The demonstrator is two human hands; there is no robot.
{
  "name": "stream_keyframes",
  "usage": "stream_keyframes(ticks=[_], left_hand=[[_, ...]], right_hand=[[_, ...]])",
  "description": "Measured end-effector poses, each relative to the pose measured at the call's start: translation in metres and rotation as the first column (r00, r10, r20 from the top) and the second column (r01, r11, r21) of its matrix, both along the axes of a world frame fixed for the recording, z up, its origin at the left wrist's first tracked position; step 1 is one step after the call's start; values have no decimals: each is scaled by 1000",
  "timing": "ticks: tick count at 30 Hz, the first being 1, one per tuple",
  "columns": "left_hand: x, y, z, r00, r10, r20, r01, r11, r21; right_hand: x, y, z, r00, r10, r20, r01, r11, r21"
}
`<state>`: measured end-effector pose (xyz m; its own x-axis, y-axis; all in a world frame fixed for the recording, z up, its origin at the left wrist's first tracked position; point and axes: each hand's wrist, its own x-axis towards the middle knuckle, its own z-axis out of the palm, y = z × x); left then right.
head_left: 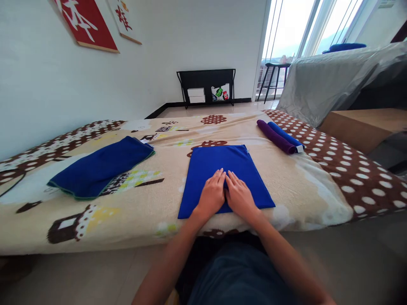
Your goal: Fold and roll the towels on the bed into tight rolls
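Observation:
A blue towel (203,169), folded into a flat rectangle, lies in front of me on the patterned blanket (171,169). My left hand (213,191) rests flat on it, fingers stretched forward. Beside it, my right hand (239,192) also presses flat on the cloth, and the two hands nearly meet at the fingertips and thumbs. Off to the left is another blue towel (104,167) with a green edge, loosely spread. A rolled purple towel (276,136) and a rolled blue towel (286,136) lie side by side on the right.
The blanket covers a low bed-like surface, its near edge just before my body. A plastic-draped piece of furniture (337,76) and a wooden box-like surface (369,123) stand at the right. Farther back are a black rack (206,78) and a stool (276,65).

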<state>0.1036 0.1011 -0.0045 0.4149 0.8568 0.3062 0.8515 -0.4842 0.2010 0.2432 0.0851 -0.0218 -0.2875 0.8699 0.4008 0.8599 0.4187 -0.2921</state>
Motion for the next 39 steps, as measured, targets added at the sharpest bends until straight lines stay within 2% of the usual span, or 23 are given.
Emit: stream_keyframes(ticks=[4,11,17,20,22,24,26,28,30,32,34,36,39], left_hand=[[-1,-25,-18,995,50,-84,-48,998,26],[-48,-69,-27,972,212,-96,-196,968,154],[-85,-101,-45,975,203,-89,-185,968,171],[-98,-112,-40,984,162,-77,-154,983,102],[-102,-112,-25,991,129,-36,-127,990,67],[-99,-101,-4,996,92,14,-92,993,68],[-87,-76,17,999,34,32,-36,997,73],[-69,-37,33,999,-38,6,37,998,47],[-47,13,40,997,-55,-45,55,998,-6],[-28,61,37,992,37,-119,-48,995,-85],[-16,101,29,984,110,-143,-129,984,-125],[-13,127,17,979,140,-149,-163,974,-156],[-24,145,1,974,164,-158,-193,962,-192]], right_hand=[[5,-14,-18,1000,-13,25,12,999,34],[63,-45,-32,988,-144,59,133,978,163],[93,-69,-55,986,-158,55,143,966,217],[105,-72,-50,993,-116,33,110,983,145],[111,-64,-36,997,-74,5,74,994,80],[108,-46,-14,1000,-18,-24,18,999,38],[93,-16,12,997,69,-30,-69,998,-1],[66,23,35,986,168,-2,-168,983,-74],[33,65,50,978,206,22,-201,970,-138],[2,103,52,984,176,25,-170,973,-154],[-19,132,45,993,115,25,-109,979,-174],[-26,151,32,997,67,26,-61,979,-193],[-15,166,14,999,32,29,-25,979,-202]])
